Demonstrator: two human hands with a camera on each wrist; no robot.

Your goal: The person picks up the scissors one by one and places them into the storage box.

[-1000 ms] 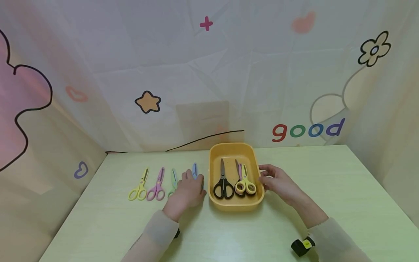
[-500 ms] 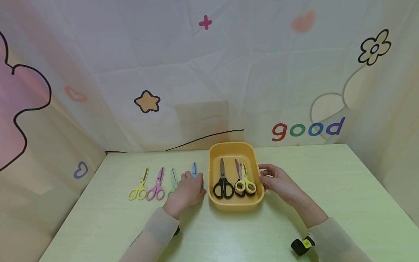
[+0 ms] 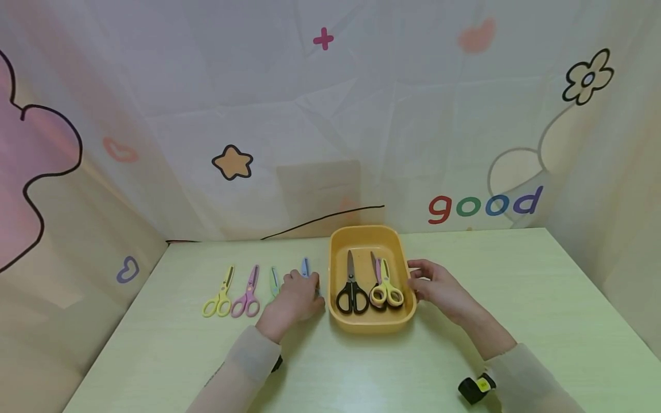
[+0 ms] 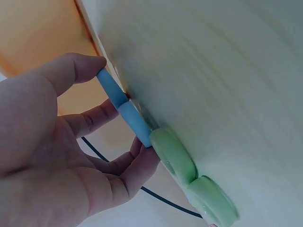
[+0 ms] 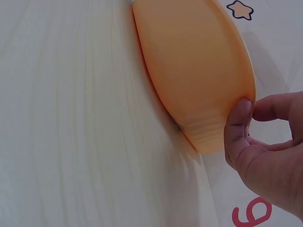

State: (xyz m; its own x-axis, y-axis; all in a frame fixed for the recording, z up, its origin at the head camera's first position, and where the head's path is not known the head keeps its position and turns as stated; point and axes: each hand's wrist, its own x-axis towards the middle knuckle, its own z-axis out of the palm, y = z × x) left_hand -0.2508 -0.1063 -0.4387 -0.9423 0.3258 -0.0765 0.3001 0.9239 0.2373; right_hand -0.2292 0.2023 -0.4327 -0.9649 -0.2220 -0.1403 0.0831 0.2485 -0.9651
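My left hand (image 3: 293,298) is over a pair of blue scissors (image 3: 305,265) left of the yellow tray (image 3: 370,327). In the left wrist view, its thumb and fingers pinch the blue handles (image 4: 135,124) from both sides, close to the table surface. Green scissors (image 3: 274,277) lie right beside that hand, partly covered by it. At the tray's right side, my right hand (image 3: 439,289) holds the wall near the rim, its thumb on the outside. Inside the tray lie black-handled scissors (image 3: 353,295), with yellow scissors (image 3: 385,287) overlapping pink and black ones.
Pink scissors (image 3: 250,292) and yellow-green scissors (image 3: 222,295) lie further left, blades pointing away. Behind the table (image 3: 372,373) hangs a printed curtain (image 3: 289,115), close to the tray's far end.
The left hand shifts very slightly, with the blue scissors tilting or sliding a touch. The right hand and tray stay in place.
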